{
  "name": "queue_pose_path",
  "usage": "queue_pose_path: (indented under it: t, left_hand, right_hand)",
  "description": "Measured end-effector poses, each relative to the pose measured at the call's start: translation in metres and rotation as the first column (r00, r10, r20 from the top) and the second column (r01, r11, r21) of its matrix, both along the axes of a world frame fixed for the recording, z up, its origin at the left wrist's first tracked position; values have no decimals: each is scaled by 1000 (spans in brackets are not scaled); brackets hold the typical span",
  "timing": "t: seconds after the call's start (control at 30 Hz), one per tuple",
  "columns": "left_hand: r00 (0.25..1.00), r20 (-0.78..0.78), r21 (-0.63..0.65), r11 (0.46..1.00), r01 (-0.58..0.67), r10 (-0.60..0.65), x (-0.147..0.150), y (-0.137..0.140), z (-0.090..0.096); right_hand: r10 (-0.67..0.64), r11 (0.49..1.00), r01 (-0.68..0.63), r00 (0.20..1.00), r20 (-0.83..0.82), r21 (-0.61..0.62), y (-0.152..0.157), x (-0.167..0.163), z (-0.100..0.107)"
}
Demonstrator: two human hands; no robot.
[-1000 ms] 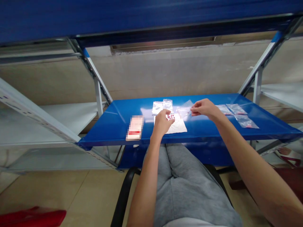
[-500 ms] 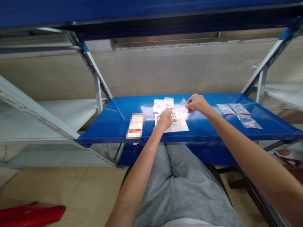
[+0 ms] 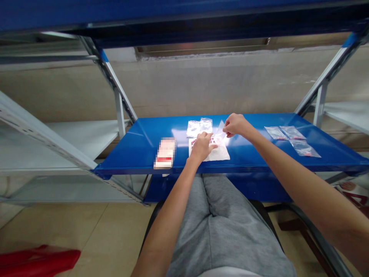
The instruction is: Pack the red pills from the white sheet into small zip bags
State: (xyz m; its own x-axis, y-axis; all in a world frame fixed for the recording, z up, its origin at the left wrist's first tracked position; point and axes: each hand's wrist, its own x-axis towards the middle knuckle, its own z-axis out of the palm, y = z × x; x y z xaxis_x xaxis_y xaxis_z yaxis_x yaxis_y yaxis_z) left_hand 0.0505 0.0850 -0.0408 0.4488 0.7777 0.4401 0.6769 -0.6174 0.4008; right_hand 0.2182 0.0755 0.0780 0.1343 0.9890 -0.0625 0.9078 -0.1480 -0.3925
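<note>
So the clear bag (image 3: 221, 129) was up at the far right corner of the white sheet (image 3: 217, 154) on the blue counter (image 3: 245, 156), its tip poking upward. Right hand (image 3: 234, 125) had it in a tight pinch, thumb against curled fingers. Left hand (image 3: 201, 147) sat over the sheet, fingers half bent and thumb out; couldn't tell if it gripped anything.

IMO, doing this well came down to a light pinch right at the bag's edge, since thin plastic probably creased easily. The left hand's best job was pinning the sheet without nudging the little red bits (image 3: 213, 141) beside its fingers. Slow right-hand moves made sense too: a flick of that bag could've scattered them.
</note>
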Motion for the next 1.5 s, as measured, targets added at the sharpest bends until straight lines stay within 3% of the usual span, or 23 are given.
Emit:
queue_pose_path:
  t: [0.3,0.97,1.27,1.5]
  left_hand:
    - [983,54,-84,980,180,-175,23,39,6]
    - [976,114,-166,965,202,-185,26,43,3]
    - [973,134,-182,960,212,-189,25,41,2]
    - [981,68,-155,970,189,-180,23,39,8]
  right_hand:
    - [87,994,-78,989,120,-74,-4,-16,14]
    - [49,993,-63,990,-128,-102,6,4,6]
    - [165,986,-160,956,243,-40,2,8,12]
    - [189,981,-195,943,276,-5,6,10,7]
